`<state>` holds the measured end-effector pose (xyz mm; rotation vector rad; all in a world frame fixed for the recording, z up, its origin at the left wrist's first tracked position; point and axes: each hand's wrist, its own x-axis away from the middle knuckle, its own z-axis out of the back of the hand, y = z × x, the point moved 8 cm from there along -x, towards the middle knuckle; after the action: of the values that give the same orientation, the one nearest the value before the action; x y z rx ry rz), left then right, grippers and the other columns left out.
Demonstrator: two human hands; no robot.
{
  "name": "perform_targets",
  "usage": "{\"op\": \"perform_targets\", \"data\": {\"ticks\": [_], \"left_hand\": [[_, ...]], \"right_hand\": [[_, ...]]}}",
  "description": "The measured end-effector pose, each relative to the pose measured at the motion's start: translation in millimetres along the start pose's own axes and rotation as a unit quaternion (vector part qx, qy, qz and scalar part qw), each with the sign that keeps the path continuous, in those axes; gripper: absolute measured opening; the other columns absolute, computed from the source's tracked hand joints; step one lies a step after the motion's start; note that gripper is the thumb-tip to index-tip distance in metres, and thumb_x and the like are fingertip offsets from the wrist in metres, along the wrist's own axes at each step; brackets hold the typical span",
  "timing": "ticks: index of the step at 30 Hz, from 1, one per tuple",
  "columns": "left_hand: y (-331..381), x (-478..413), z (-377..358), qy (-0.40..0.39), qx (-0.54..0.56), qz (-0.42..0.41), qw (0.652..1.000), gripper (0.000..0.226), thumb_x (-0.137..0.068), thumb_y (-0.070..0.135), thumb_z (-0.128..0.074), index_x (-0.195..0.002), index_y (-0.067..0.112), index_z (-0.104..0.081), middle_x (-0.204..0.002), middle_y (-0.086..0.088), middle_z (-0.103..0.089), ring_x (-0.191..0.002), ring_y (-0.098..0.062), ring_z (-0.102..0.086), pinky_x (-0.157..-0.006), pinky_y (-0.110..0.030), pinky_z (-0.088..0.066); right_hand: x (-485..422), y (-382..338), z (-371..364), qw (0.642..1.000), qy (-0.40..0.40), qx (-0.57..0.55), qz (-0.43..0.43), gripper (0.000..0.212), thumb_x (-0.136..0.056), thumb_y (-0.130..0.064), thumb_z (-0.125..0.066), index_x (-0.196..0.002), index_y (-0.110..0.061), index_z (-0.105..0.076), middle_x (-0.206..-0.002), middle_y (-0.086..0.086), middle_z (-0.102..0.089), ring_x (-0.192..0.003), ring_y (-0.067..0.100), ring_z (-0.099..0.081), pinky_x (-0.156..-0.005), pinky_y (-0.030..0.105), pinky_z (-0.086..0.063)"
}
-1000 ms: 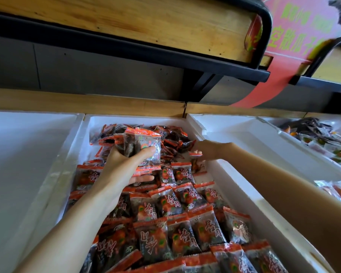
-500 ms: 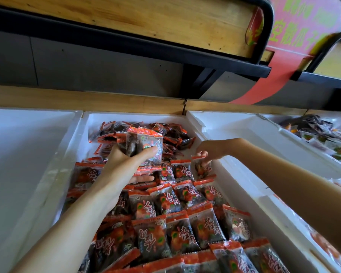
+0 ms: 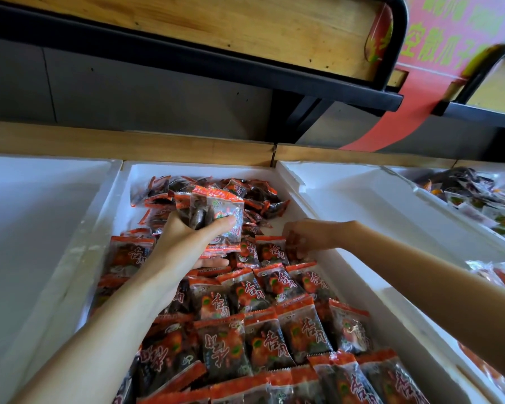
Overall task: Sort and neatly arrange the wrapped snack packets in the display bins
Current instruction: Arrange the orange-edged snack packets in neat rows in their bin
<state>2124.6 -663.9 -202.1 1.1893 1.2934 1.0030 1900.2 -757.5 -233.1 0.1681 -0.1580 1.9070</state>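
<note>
Neat rows of snack packets (image 3: pixel 263 339) are lying in the middle foam bin (image 3: pixel 105 228). Above them the left hand (image 3: pixel 184 246) is gripping a stack of packets (image 3: pixel 216 220). The right hand (image 3: pixel 306 237) is curling its fingers onto a row-end packet (image 3: pixel 300 256), grip unclear. A loose heap (image 3: pixel 245 191) is lying farthest back.

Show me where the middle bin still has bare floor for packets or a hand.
Bare floor: the back right corner, between the loose heap and the right hand; a strip along the left wall beside the heap. The neighbouring right bin shows bare white. Crowded: the front rows of packets.
</note>
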Motion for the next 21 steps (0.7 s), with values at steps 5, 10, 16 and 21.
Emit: {"op": "perform_targets", "data": {"ticks": [5,10,16,21], "left_hand": [[-1,1,-2,-0.007,-0.003,0.002,1.000,0.045,-0.082,0.024,-0.075,-0.107,-0.009,-0.058,-0.104,-0.008,-0.054,-0.093,-0.008,-0.063,-0.060,-0.032,-0.058],[-3,0,-3,-0.011,-0.008,0.007,1.000,0.044,-0.082,0.024,-0.075,-0.109,-0.008,-0.059,-0.105,-0.008,-0.053,-0.095,-0.010,-0.062,-0.061,-0.034,-0.059],[-5,-1,-4,-0.009,-0.010,0.004,1.000,0.049,-0.081,0.024,-0.077,-0.114,-0.006,-0.056,-0.120,-0.021,-0.059,-0.102,-0.015,-0.061,-0.064,-0.036,-0.060],[-12,-3,-4,-0.007,-0.009,0.000,1.000,0.069,-0.067,0.044,-0.086,-0.127,0.027,-0.057,-0.119,0.005,-0.067,-0.107,-0.012,-0.065,-0.078,-0.042,-0.060]], "right_hand": [[-3,-2,-4,0.998,-0.002,0.062,0.008,0.039,-0.089,-0.005,-0.057,-0.127,-0.006,-0.050,-0.121,0.011,-0.057,-0.105,0.025,-0.055,-0.085,0.027,-0.046],[2,-2,-3,1.000,0.008,0.000,-0.009,0.040,-0.092,-0.003,-0.053,-0.131,-0.004,-0.044,-0.123,0.015,-0.055,-0.107,0.030,-0.057,-0.087,0.030,-0.046],[27,-29,41,0.969,0.179,-0.171,0.008,0.030,-0.096,-0.003,-0.044,-0.126,-0.006,-0.050,-0.110,0.007,-0.060,-0.091,0.015,-0.057,-0.087,0.026,-0.050],[63,-115,52,0.854,0.129,-0.492,0.111,0.022,-0.096,-0.027,-0.046,-0.101,-0.010,-0.059,-0.092,0.001,-0.067,-0.085,0.010,-0.067,-0.078,0.023,-0.056]]}}
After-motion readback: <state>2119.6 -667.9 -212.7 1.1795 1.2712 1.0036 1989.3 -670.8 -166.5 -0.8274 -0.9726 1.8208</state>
